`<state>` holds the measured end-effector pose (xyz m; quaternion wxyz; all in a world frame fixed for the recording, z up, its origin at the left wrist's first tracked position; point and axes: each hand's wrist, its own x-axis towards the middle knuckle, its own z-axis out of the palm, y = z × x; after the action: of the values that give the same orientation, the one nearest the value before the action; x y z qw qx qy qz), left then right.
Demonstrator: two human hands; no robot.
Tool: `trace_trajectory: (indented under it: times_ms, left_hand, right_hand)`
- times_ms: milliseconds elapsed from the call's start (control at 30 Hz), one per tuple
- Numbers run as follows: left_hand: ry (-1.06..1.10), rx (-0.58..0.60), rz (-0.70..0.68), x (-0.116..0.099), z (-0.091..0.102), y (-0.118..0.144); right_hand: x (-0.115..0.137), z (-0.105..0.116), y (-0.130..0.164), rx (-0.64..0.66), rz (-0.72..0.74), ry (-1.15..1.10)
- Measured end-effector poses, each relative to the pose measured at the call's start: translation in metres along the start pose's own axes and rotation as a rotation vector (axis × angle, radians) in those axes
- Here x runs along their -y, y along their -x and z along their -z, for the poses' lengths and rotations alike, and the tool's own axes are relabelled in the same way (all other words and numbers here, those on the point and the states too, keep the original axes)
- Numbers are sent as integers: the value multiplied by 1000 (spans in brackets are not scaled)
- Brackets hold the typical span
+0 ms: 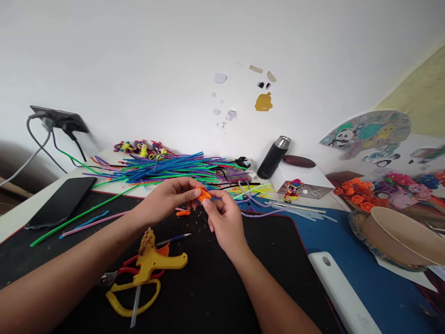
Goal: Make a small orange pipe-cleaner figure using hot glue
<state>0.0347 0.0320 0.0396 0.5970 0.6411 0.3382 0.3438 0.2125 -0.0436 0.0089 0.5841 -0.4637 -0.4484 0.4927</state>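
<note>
Both hands meet over the black mat (208,287), pinching one small orange pipe-cleaner piece (203,195) between thumbs and forefingers. My left hand (175,197) grips it from the left, and my right hand (224,215) from the right. The piece looks bent into a compact loop; its exact shape is partly covered by fingertips. Another orange pipe-cleaner piece (183,213) lies on the mat just below my left fingers. Nearer to me rest a yellow hot glue gun (153,262) with a clear glue stick, red-handled pliers (121,272) and a blue pen (175,239).
A pile of coloured pipe cleaners (160,167) spreads along the back. A phone (62,202) lies at left, and a black thermos (274,157) stands behind. To the right are a white box (278,178), a small figure (292,190), a white bar (342,292) and a bowl (399,232).
</note>
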Motion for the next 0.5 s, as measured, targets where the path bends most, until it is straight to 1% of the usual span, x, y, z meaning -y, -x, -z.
trace_trajectory:
  times_ms: [133,200,500]
  left_hand:
    - [-23,-55,-53,-1,-2,2]
    - [-42,-65,-74,-3,-5,3]
    - [-109,-48,-88,-2,-9,5]
  right_hand:
    - [1,0,-1,37,-29,-37]
    - [1,0,-1,46,-40,-48]
    - [-1,1,-2,33,-55,-31]
